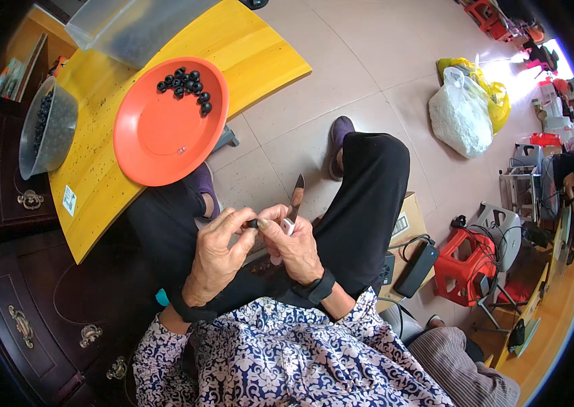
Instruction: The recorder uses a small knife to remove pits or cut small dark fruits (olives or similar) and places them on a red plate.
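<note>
While left grip [220, 249] pinches 1 black piece [253, 223] | right grip [292, 248] — curled round knife [297, 197] — touches that piece

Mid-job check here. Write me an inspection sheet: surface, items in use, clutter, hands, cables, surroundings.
Surface: yellow wooden table, dark specks scattered on it.
Items in use: round orange plate holding glossy black round pieces; translucent round plastic bowl of small dark pieces.
Clutter: stuffed white plastic bag against a yellow plastic bag, on the floor.
Left hand: pinches a small black piece.
Right hand: holds a white-handled metal knife.
Cables: black cable near a black box-shaped device.
Surroundings: red plastic stool; another person in striped clothing, lower right.
</note>
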Demonstrator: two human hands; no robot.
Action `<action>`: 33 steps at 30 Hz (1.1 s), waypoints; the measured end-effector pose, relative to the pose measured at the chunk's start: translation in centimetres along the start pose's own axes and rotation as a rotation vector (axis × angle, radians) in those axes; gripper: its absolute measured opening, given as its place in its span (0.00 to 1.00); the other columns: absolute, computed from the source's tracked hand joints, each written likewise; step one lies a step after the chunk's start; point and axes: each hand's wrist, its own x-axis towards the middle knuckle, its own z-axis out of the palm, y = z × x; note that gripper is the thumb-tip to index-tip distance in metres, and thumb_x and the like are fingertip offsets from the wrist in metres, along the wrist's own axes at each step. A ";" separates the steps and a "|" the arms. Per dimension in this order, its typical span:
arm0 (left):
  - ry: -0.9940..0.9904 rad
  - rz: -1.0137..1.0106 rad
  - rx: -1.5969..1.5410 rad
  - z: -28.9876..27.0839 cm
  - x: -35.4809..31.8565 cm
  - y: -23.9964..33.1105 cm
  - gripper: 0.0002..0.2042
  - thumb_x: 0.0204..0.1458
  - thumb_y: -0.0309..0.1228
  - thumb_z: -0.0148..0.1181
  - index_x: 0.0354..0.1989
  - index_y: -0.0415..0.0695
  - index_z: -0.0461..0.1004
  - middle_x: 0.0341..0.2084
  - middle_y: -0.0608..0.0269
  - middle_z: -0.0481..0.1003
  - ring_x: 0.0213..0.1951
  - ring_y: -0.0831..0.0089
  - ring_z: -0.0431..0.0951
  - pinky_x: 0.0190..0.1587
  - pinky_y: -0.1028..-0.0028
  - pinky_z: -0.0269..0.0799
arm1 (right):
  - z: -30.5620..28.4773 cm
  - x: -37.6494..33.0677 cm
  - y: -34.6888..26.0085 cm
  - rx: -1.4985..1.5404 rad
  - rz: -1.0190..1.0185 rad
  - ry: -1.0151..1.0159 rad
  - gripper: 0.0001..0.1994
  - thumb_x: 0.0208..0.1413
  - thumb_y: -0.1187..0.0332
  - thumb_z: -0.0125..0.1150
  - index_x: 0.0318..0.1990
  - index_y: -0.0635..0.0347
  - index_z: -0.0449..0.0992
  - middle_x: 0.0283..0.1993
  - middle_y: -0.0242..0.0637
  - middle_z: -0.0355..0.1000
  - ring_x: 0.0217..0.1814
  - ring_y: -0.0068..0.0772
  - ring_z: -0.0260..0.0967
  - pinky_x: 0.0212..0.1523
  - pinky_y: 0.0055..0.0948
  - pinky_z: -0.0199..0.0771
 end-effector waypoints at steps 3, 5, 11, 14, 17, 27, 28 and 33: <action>0.019 0.020 0.043 0.3 0.0 0.1 0.11 0.45 0.17 0.59 0.39 0.35 0.72 0.27 0.57 0.71 0.29 0.70 0.74 0.33 0.73 0.69 | 0.2 0.0 -0.3 -0.037 -0.036 0.019 0.10 0.57 0.62 0.61 0.34 0.60 0.73 0.21 0.20 0.64 0.17 0.09 0.54 0.15 0.14 0.52; 0.031 0.032 0.075 0.3 0.0 0.3 0.11 0.45 0.17 0.59 0.39 0.35 0.72 0.27 0.57 0.71 0.29 0.69 0.74 0.33 0.73 0.69 | 0.3 0.0 -0.3 -0.042 -0.023 0.005 0.10 0.58 0.64 0.59 0.34 0.62 0.71 0.19 0.24 0.62 0.17 0.12 0.56 0.15 0.14 0.54; 0.006 0.007 0.059 0.3 0.0 0.1 0.11 0.46 0.17 0.58 0.40 0.34 0.72 0.26 0.57 0.71 0.29 0.69 0.74 0.33 0.73 0.69 | -0.2 0.0 -0.1 0.098 0.041 -0.013 0.09 0.58 0.63 0.60 0.34 0.60 0.72 0.20 0.21 0.63 0.17 0.10 0.54 0.17 0.14 0.54; -0.012 -0.013 0.008 0.2 0.0 0.1 0.11 0.47 0.17 0.58 0.40 0.34 0.72 0.26 0.57 0.71 0.28 0.69 0.74 0.32 0.74 0.69 | -0.3 0.1 0.2 0.129 0.026 0.001 0.09 0.58 0.63 0.59 0.34 0.60 0.72 0.20 0.21 0.61 0.17 0.11 0.53 0.17 0.14 0.53; 0.000 -0.003 0.013 0.2 0.0 0.1 0.11 0.48 0.17 0.56 0.41 0.34 0.72 0.26 0.57 0.71 0.28 0.69 0.73 0.32 0.74 0.69 | -0.2 0.1 0.2 0.158 0.052 0.001 0.09 0.59 0.64 0.58 0.34 0.61 0.72 0.20 0.21 0.61 0.18 0.11 0.54 0.17 0.14 0.54; -0.042 -0.074 -0.071 0.2 -0.1 -0.8 0.10 0.53 0.21 0.53 0.44 0.37 0.70 0.28 0.56 0.75 0.29 0.71 0.75 0.32 0.74 0.69 | -0.6 0.0 -0.3 0.020 0.045 -0.005 0.09 0.59 0.65 0.57 0.34 0.62 0.72 0.22 0.23 0.62 0.19 0.11 0.53 0.18 0.13 0.55; -0.043 -0.075 -0.071 0.1 -0.1 -0.9 0.10 0.53 0.21 0.53 0.44 0.37 0.70 0.28 0.56 0.75 0.29 0.71 0.75 0.32 0.74 0.69 | -0.5 0.0 -0.5 -0.003 0.052 0.003 0.08 0.59 0.66 0.56 0.34 0.62 0.73 0.22 0.23 0.63 0.19 0.11 0.54 0.18 0.13 0.55; -0.124 -0.273 -0.349 -0.6 0.1 -0.7 0.08 0.58 0.29 0.50 0.42 0.39 0.71 0.28 0.62 0.76 0.32 0.79 0.75 0.37 0.79 0.71 | -0.8 0.4 0.2 -0.365 -0.205 0.075 0.04 0.55 0.75 0.53 0.33 0.65 0.73 0.21 0.28 0.67 0.19 0.16 0.60 0.19 0.21 0.58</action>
